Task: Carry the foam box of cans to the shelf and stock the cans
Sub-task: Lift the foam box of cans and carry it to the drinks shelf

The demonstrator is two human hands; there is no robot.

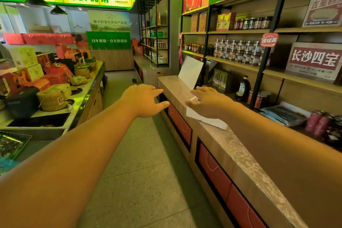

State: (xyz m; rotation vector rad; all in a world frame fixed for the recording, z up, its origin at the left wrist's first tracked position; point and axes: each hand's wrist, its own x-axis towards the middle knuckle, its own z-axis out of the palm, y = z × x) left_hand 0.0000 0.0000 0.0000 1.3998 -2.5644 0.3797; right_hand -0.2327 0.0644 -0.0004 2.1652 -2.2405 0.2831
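A white foam box [208, 120] sits on the marble ledge [240, 153] in front of the shelves, mostly hidden under my right hand [209, 102]. That hand lies over the box's top with its fingers spread; I cannot tell whether it grips anything. My left hand [144, 100] hovers open in the aisle just left of the ledge's edge, fingers pointing at the box. A white foam lid [190, 72] leans upright against the shelf behind the box. Red cans [317, 123] stand on the low shelf at the right. The box's contents are hidden.
Wooden shelves [238, 31] on the right carry stacked jars [240, 51], a dark bottle [242, 89] and signs. A display counter [55, 114] with baskets and gift boxes lines the left. A tiled aisle [148, 172] runs between them.
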